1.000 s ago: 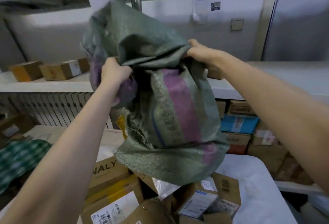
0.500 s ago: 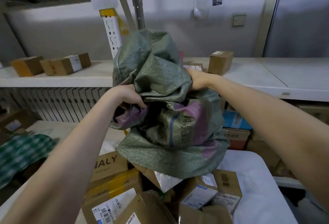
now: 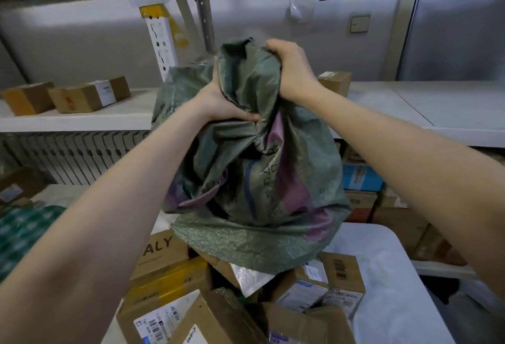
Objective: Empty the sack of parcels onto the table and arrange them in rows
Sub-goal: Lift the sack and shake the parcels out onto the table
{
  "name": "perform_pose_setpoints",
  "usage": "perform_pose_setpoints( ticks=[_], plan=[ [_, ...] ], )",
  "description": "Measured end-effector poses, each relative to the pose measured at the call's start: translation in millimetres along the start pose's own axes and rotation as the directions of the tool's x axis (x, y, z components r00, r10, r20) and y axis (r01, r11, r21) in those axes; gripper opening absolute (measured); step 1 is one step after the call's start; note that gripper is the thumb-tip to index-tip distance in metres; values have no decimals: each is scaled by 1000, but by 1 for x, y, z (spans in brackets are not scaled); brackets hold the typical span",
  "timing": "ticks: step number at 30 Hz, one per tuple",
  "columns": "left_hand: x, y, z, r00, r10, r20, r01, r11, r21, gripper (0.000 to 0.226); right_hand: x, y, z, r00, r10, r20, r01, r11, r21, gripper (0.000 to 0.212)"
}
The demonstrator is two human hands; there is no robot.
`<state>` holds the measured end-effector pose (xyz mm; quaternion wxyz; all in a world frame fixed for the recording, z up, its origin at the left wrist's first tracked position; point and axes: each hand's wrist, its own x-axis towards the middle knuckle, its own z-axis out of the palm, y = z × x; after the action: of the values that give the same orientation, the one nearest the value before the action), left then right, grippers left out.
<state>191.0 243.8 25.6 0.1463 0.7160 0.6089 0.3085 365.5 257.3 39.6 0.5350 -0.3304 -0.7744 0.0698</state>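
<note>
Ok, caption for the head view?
Left hand and right hand grip a green woven sack over cardboard parcels on the table.

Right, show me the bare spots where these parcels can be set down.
Bare: the white table right of the heaped brown cardboard parcels, out to its right edge; also the white shelf right of its small cardboard box. Crowded: the table's middle and left, piled with parcels under the green woven sack.
</note>
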Motion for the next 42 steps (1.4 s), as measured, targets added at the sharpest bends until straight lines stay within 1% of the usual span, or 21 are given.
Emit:
perform_pose_setpoints(
  ticks=[3,4,5,6,8,9,11,12,13,14,15,17,19,21,23,26,30,32,36,40,42],
  plan=[
    [4,3,14,987,1,-163,-2,1000,-7,91,-7,-1,5,992,-129,0,129,991,26,28],
    [0,7,16,973,-32,-229,35,999,11,68,-10,2,4,991,-135,23,133,990,51,23],
    [-3,9,17,959,-53,-279,63,998,25,49,-12,8,0,992,-113,59,108,991,75,29],
    [-4,7,17,939,-85,-333,97,995,19,35,-14,16,-8,992,-60,110,52,996,74,49],
    [-4,2,15,885,-173,-432,165,985,-56,27,-21,36,-27,948,141,285,-145,989,-5,105],
    [-4,-2,11,853,-219,-474,175,975,-134,27,-26,50,-37,875,270,401,-264,962,-71,126],
    [-5,-1,3,804,-284,-523,134,943,-305,22,-39,72,-43,639,478,603,-414,874,-254,147],
    [-6,3,0,792,-293,-536,87,923,-376,16,-47,78,-39,570,520,636,-397,852,-342,154],
    [-5,8,-1,793,-287,-537,33,901,-432,8,-55,85,-31,553,536,638,-376,843,-383,156],
    [-4,13,-1,800,-271,-535,-19,880,-474,4,-62,88,-23,572,528,628,-376,849,-372,150],
    [-4,19,1,803,-265,-534,-58,856,-513,14,-67,89,-16,616,511,600,-377,860,-345,132],
    [-6,23,5,794,-280,-539,-109,807,-580,27,-71,88,-10,720,461,519,-352,887,-299,79],
    [-7,21,6,794,-293,-532,-140,764,-630,32,-63,89,-18,787,481,388,-375,871,-318,40],
    [-10,15,3,796,-301,-526,-160,733,-661,33,-50,92,-27,797,548,255,-421,806,-415,22],
    [-13,10,-2,801,-311,-511,-157,714,-682,27,-41,87,-28,797,562,221,-399,765,-505,8],
    [-14,2,-7,817,-318,-481,-130,711,-691,19,-35,79,-23,833,527,168,-378,764,-524,7],
    [-21,-9,-14,831,-310,-462,-114,717,-687,22,-30,78,-17,856,516,33,-457,785,-418,13],
    [-24,-11,-16,817,-327,-475,-113,717,-688,24,-26,75,-12,868,496,-13,-466,807,-362,13],
    [-25,-12,-26,777,-381,-502,-131,681,-720,30,-17,66,-5,886,448,-124,-463,829,-314,31],
    [-28,-13,-36,792,-353,-498,-133,696,-706,30,-8,60,-4,862,437,-258,-490,849,-199,30],
    [-32,-14,-36,796,-357,-488,-129,689,-714,31,-5,57,-2,853,425,-303,-482,864,-144,18]
  ],
)
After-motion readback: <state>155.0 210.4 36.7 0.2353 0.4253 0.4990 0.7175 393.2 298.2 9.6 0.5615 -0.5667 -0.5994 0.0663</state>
